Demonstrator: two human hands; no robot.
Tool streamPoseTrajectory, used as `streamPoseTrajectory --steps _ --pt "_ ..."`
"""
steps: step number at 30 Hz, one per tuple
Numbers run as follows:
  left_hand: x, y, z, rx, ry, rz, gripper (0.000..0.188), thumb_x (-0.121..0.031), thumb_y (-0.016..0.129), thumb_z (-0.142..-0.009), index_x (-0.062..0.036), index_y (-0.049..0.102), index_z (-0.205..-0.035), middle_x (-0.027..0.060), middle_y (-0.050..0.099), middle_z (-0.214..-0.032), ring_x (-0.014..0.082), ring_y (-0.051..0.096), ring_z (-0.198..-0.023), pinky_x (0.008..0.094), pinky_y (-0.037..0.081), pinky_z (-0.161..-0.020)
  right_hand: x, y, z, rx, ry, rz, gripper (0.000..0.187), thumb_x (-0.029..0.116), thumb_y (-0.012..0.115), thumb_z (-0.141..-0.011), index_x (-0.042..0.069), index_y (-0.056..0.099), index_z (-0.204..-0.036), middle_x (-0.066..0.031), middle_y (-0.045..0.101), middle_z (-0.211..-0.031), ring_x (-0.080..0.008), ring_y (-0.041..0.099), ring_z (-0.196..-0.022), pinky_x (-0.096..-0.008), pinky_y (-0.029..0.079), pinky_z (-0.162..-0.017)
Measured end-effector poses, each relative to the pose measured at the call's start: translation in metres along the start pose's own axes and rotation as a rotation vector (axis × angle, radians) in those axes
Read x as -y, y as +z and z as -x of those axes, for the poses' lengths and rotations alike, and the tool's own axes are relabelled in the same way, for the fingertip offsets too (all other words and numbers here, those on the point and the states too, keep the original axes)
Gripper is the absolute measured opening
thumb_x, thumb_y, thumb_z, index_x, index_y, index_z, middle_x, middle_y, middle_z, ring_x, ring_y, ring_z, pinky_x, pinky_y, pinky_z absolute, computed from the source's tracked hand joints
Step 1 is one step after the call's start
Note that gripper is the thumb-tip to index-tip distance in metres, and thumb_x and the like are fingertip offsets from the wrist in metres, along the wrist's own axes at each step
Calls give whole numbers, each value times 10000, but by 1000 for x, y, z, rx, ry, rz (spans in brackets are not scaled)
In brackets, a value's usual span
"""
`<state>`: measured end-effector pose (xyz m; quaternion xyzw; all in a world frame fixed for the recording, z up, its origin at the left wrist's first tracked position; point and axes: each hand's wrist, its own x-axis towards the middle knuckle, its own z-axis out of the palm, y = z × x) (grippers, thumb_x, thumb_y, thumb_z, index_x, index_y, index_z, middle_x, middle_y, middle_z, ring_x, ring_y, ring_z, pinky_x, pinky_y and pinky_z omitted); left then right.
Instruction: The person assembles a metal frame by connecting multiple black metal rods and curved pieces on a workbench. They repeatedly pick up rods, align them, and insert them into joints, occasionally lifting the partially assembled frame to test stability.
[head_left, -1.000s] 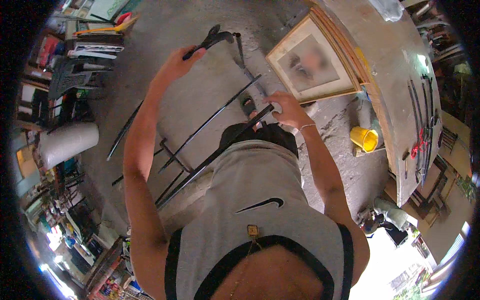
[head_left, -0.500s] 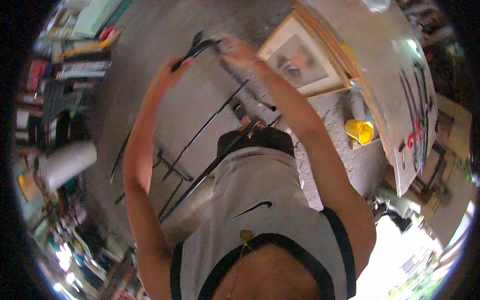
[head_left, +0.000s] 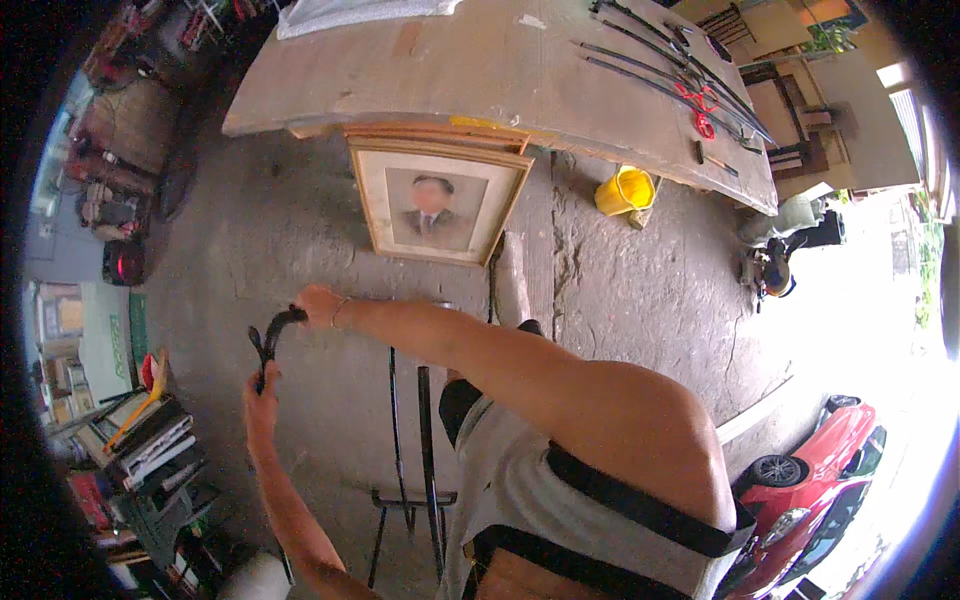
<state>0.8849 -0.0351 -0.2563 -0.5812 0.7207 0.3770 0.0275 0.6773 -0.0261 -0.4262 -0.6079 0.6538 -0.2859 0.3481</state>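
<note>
A curved black piece with a forked end [head_left: 270, 338] spans the gap between my hands; its exact kind I cannot make out. Around its lower end my left hand [head_left: 261, 400] is closed. My right hand [head_left: 320, 306] grips the upper end, its fingers bunched together, with a thin bracelet at the wrist. Beneath my right forearm stands a thin black metal stand [head_left: 395, 410] with a crossbar and legs, close to my body. A thicker black pole [head_left: 427, 450] rises beside it.
Framed portrait [head_left: 430, 215] leans against a large table [head_left: 400, 75]. On the table lie several black rods [head_left: 640, 75] and red-handled tool [head_left: 705, 122]. A yellow bucket [head_left: 625, 190] sits below its edge. Stacked books or folders [head_left: 150, 435] are at left; a red car [head_left: 810, 490] is outside, right.
The view has swung right, so the table and portrait now lie ahead and the hands appear farther left. Both hands still hold the black piece.
</note>
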Motion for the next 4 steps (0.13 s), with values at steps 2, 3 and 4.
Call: streamPoseTrajectory --steps 2,3,4 --pt "11 13 -8 -24 -7 8 525 -532 533 -875 -29 664 -943 17 512 -639 130 409 -526 315 360 -536 2 -1 -7 115 143 16 353 290 725 -717 109 655 -1013 -176 628 -1024 -351 555 -1049 -460 452 -868" --pt "16 12 -14 -4 27 -8 523 -535 551 -863 -42 663 -996 27 542 -692 128 430 -571 316 374 -556 1 -4 -9 20 14 54 364 298 732 -712 105 659 -1011 -189 633 -1009 -364 564 -1037 -449 454 -886" --pt "25 10 -18 19 55 -15 529 -537 568 -851 -55 663 -1049 36 572 -745 125 452 -616 317 388 -576 -3 -5 -1 -19 -59 101 374 306 740 -707 100 663 -1010 -201 638 -995 -376 573 -1026 -437 457 -905"
